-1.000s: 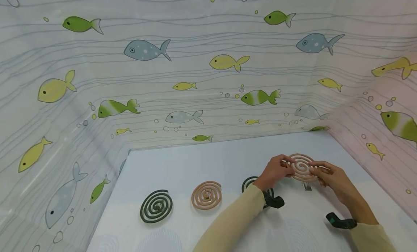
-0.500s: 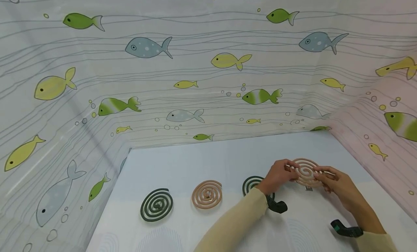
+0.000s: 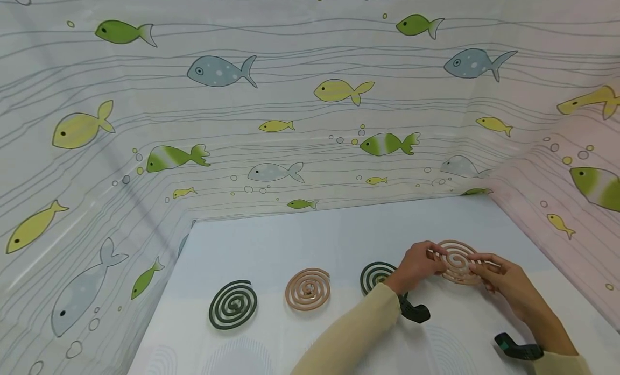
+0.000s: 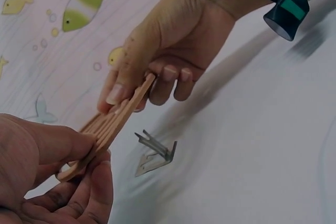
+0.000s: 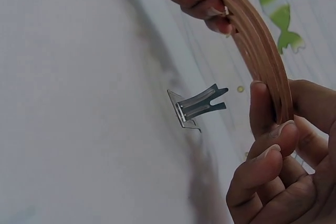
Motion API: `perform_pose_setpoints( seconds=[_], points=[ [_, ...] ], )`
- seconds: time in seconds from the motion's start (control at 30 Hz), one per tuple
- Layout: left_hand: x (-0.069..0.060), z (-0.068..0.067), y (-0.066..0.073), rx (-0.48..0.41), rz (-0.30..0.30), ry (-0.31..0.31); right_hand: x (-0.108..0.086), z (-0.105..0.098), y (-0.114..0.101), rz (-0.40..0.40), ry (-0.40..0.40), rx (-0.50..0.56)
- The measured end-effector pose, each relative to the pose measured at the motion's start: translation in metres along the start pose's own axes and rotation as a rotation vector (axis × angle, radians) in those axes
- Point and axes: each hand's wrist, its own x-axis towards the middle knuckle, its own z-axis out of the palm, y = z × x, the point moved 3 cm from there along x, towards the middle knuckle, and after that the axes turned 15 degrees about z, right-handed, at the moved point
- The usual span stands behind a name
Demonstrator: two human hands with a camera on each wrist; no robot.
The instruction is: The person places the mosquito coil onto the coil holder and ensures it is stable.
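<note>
Between both hands is a brown mosquito coil (image 3: 456, 261), held above the white table. My left hand (image 3: 417, 266) pinches its left edge with thumb and fingers. On the opposite edge, my right hand (image 3: 508, 286) grips it the same way. The left wrist view shows the coil tilted, nearly edge-on. A small metal coil stand (image 4: 157, 153) with an upright forked tab is on the table below the coil; the right wrist view shows this stand (image 5: 199, 104) apart from the coil and both hands.
A dark green coil (image 3: 233, 305) and a brown coil (image 3: 308, 290) lie to the left on the white table (image 3: 271, 240). Another green coil (image 3: 375, 275) is partly hidden by the left hand and wrist. Fish-patterned walls (image 3: 232, 133) enclose the back and sides.
Both hands have lowered the brown coil slightly toward the table's near side and a little right. The stand, visible below it earlier, is now hidden in the head view. Other coils stay put.
</note>
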Motion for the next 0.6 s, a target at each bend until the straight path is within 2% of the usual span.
perform_pose_setpoints(
  seconds=[0.23,0.47,0.6],
  points=[
    [-0.0021,0.0025,-0.0034,0.007,-0.022,-0.021,-0.0024,-0.0002,0.0063,0.023,0.0,0.006],
    [-0.0034,0.0052,-0.0065,-0.004,-0.028,-0.016,-0.0064,-0.0015,0.0064,0.027,-0.011,0.014],
    [-0.0055,0.0074,-0.0057,-0.002,-0.051,-0.015,-0.0096,-0.0033,0.0079,0.043,-0.008,-0.004]
  ],
)
